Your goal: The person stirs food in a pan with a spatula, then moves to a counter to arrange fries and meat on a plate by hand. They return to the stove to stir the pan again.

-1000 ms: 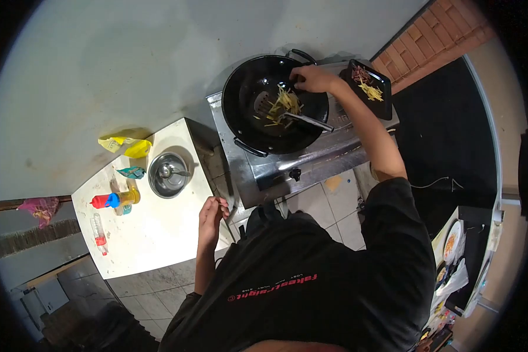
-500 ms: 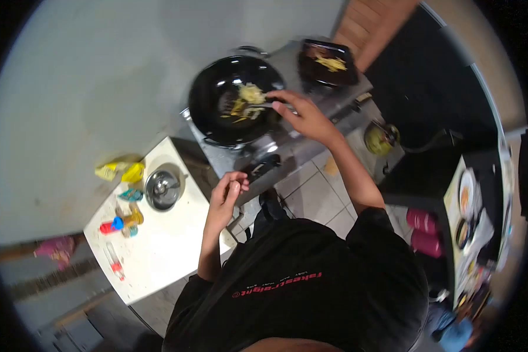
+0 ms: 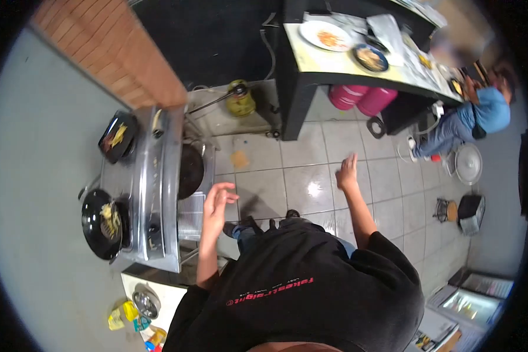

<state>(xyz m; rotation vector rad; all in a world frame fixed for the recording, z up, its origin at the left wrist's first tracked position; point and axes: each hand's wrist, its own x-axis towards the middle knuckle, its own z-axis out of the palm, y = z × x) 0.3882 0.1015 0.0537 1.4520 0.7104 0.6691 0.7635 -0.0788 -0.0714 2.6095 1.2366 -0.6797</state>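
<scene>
1. Wok (image 3: pixel 94 220), in the head view, lies to the person's left, on the far side of the steel stove (image 3: pixel 171 146) from the body. Yellowish strips (image 3: pixel 110 222) rest in it. Its two handles set its long line, running roughly forward, away from the body.
2. The left hand (image 3: pixel 216 208) is the nearer one, well apart from the wok, with the stove's front edge and the wire rack (image 3: pixel 190 216) between them. Its grip is loosely spread, fingers bent, with nothing seen in it.
3. The right hand (image 3: pixel 348 175) is farther off, above the floor tiles (image 3: pixel 308 185). Its grip points forward, fingers straight and close together; nothing shows in it.
4. The black tray (image 3: pixel 115 154) sits on the stove beyond the wok, ahead and left of the left hand, its long axis also running roughly forward.
5. The white oval plate (image 3: pixel 311 36) stands on the table (image 3: pixel 308 61) ahead of both hands, its long axis mostly crosswise, nearer the right hand.
</scene>
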